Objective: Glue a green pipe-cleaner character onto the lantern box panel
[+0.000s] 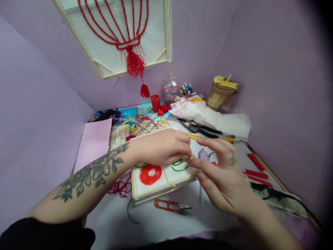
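Note:
A framed white panel (151,187) with light wooden strips lies in front of me. In its lower left section sits a coil of red-orange yarn (150,174), with green yarn above it. Over the lower right section, my left hand (166,147) has its fingers curled down and closed at a curved piece of green yarn (180,169); its fingertips are partly hidden. At the panel's right edge, my right hand (221,170) has its fingers apart, with the index fingertip close to the left fingertips. I see nothing held in it.
Orange thread snips (169,206) lie before the panel. Behind it are black-handled pliers (200,128), craft sticks (119,135), a red candle-like cylinder (155,103) and a jar of pom-poms (171,91). A lidded cup (221,93) stands back right; red sticks (256,173) lie right.

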`<state>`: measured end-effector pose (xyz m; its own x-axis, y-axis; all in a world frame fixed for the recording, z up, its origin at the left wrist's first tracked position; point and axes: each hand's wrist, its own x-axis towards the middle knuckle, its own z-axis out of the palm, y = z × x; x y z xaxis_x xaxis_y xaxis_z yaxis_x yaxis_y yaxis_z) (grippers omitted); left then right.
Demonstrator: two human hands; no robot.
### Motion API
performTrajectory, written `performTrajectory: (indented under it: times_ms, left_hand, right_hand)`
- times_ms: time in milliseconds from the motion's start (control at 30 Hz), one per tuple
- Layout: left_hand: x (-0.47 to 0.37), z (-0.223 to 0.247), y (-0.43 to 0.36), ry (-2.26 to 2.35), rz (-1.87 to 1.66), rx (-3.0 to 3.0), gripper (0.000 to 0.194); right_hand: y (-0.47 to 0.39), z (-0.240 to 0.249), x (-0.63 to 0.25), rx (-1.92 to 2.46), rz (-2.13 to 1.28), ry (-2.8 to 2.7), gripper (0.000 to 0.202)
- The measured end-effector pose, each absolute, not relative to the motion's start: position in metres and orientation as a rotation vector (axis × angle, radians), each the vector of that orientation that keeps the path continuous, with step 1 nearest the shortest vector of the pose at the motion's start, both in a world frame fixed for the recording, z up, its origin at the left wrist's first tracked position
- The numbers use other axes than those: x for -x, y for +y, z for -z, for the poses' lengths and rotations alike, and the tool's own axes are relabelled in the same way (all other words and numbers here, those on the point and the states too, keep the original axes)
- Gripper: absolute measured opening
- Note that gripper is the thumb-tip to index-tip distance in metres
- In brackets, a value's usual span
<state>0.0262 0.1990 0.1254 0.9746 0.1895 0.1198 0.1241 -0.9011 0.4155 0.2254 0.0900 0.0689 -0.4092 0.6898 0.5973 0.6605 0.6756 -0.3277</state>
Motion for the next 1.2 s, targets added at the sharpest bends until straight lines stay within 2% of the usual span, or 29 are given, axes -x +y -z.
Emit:
performTrajectory:
  times_ms: [300,533,1200]
  left_hand:
    - [-0.0256,-0.1264,0.1987,0.238,-0.194,-2.715,0.018]
    - [-0.0247,-0.1248,0.1999,0.219,-0.201,-2.731,0.017]
    - [-0.0222,-0.1266,0.2003,0.240,-0.194,-2.701,0.017]
  right_hand:
    - [0.0878,-0.0712,-0.2291,0.996,-0.071,-1.980,0.021]
    - [0.0896,-0.0716,-0.2320,0.751,-0.185,-2.147,0.027]
    - [0.0835,-0.0685,-0.2314,0.798,-0.142,-1.983,0.019]
